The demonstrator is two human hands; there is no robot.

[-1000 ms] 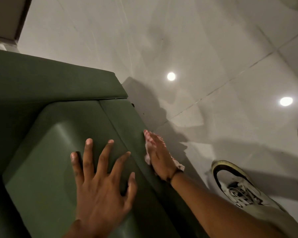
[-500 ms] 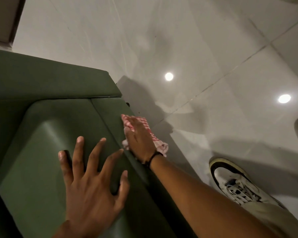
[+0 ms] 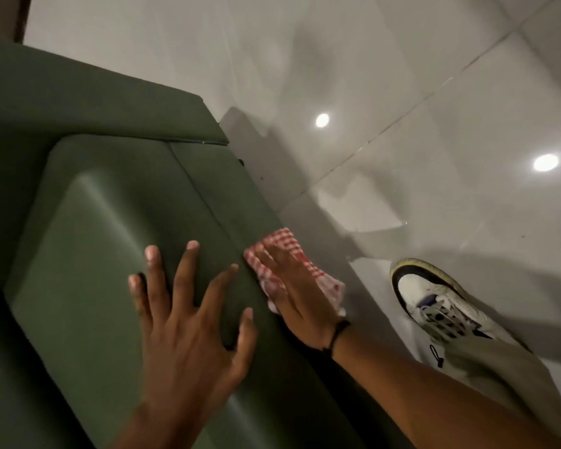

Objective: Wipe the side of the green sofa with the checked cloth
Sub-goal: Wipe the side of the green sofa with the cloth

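1. Head view, edges and room: the green sofa (image 3: 117,241) fills the left half, its arm running from the upper middle down to the lower middle. Its outer side drops away to the pale tiled floor (image 3: 402,92), which lies bare and glossy toward the top and right. A white shoe (image 3: 434,306) stands on the floor near the sofa's side, to the right of the wiping hand.

2. Head view, change: against half a second ago, the right hand (image 3: 302,299) with the cloth sits nearer the person along the sofa's side. It had been further up toward the back corner. The left hand (image 3: 188,325) lies spread much as it did, and the shoe has kept its place.

3. Head view, cloth and grip: the checked cloth (image 3: 282,244), red and white, is pressed flat against the upper outer side of the sofa arm beneath the right palm. Its edges show beyond the fingertips and past the heel of the hand. The right grip is an open, flattened hand bearing on the cloth, not a closed fist. The left grip is open too, fingers splayed on top of the cushion, holding nothing.
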